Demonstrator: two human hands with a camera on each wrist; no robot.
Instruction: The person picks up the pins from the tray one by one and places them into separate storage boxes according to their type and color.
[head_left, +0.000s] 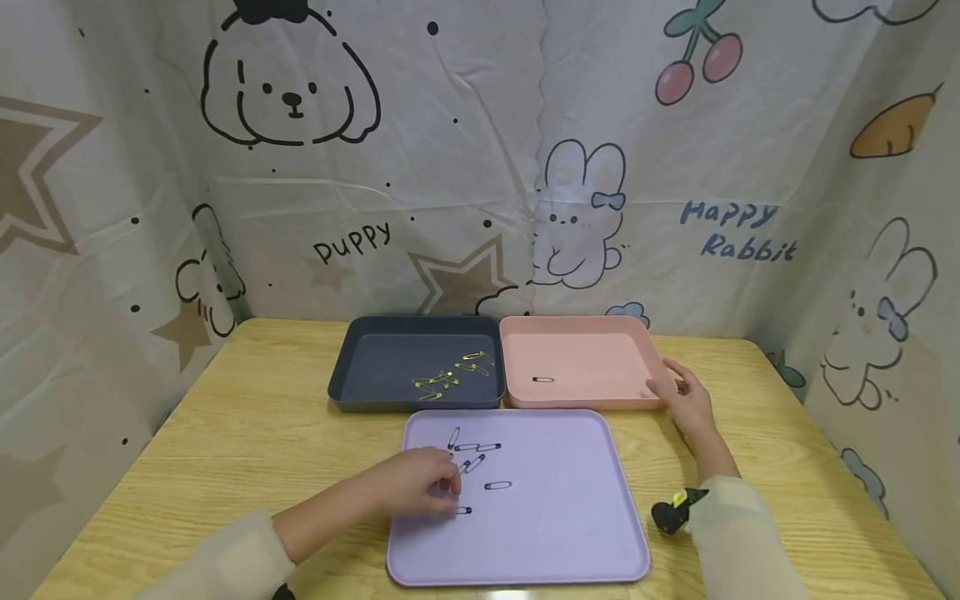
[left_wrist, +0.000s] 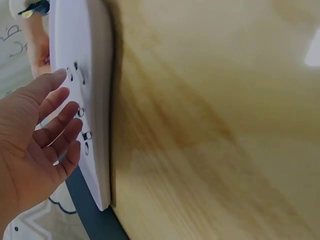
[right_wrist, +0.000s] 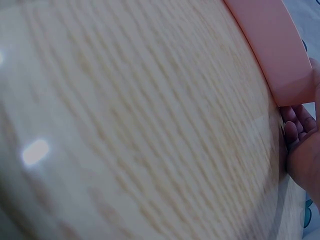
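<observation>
My left hand is over the left part of the lavender tray, its thumb and loosely bent fingers apart with nothing between them in the left wrist view. Several black safety pins lie about it; one safety pin is just right of the fingers, and another is partly hidden by the thumb. At the front right corner of the pink tray, my right hand holds the rim, thumb over the edge and fingers curled outside. A single dark safety pin lies in that tray.
A dark blue tray with several gold safety pins stands left of the pink one, side by side. Both stand behind the lavender tray on the wooden table. A printed curtain hangs around the back and sides.
</observation>
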